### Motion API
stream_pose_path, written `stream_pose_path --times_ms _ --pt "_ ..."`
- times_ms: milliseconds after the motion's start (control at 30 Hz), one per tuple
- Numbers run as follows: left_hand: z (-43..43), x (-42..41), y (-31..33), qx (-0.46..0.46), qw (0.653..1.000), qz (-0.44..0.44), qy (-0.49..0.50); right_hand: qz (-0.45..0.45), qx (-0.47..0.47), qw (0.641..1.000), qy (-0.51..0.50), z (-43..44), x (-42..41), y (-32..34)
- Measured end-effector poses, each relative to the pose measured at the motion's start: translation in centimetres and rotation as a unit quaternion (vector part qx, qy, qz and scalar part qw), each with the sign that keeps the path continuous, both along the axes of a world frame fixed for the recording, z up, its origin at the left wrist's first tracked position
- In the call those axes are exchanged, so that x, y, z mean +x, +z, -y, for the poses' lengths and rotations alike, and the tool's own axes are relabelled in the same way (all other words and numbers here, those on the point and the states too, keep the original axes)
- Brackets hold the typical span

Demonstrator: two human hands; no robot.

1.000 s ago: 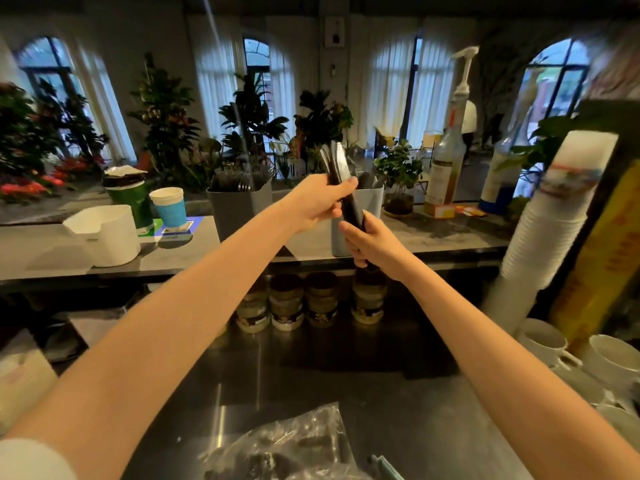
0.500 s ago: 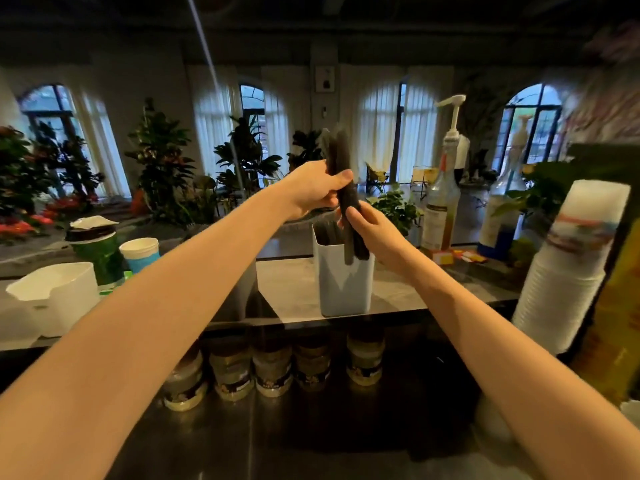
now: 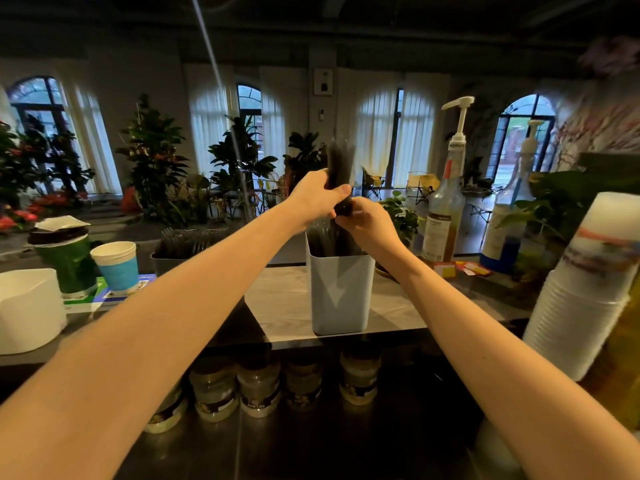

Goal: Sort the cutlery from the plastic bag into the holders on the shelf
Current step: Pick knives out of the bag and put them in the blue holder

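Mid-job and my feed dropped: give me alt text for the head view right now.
The left hand and, just below it, the right hand grip a bundle of black cutlery over the mouth of a pale blue holder on the shelf. A grey holder stands to its left, pump bottles to its right.

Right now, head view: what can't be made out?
All in the head view:
Cutlery: motion-blurred above the left hand; type and count unreadable.
Its lower ends: hidden by the right hand and the blue holder wall.
Grey holder: right side covered by the left forearm; contents dim.
Plastic bag: out of frame.
Jar labels: too dark and small.
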State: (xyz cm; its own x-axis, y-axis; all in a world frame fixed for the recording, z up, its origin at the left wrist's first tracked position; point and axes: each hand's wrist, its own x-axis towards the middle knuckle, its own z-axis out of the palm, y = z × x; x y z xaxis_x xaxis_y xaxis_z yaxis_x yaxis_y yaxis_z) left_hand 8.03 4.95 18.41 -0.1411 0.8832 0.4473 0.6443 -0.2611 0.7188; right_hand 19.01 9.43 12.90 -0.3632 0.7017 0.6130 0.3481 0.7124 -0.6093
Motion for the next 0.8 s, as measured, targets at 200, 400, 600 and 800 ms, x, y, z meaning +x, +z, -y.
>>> stream_pose_path --times_ms 200,400,600,800 --pt "-1.6 -1.3 -2.0 -0.056 0.998 0.013 0.04 0.005 -0.024 1.0 -0.014 0.4 -0.5 -0.6" --pt "-2.0 -1.4 -3.4 -0.119 0.991 0.063 -0.011 -0.004 -0.03 0.998 -0.046 0.3 0.0 0.0" --pt "-2.0 -1.7 -5.0 -0.161 0.987 0.007 0.004 -0.078 -0.091 0.993 -0.001 0.0 0.0 0.6" --pt "-1.5 -1.9 -4.4 -0.15 0.987 -0.06 -0.003 0.053 -0.025 0.995 -0.077 -0.3 -0.3 -1.0"
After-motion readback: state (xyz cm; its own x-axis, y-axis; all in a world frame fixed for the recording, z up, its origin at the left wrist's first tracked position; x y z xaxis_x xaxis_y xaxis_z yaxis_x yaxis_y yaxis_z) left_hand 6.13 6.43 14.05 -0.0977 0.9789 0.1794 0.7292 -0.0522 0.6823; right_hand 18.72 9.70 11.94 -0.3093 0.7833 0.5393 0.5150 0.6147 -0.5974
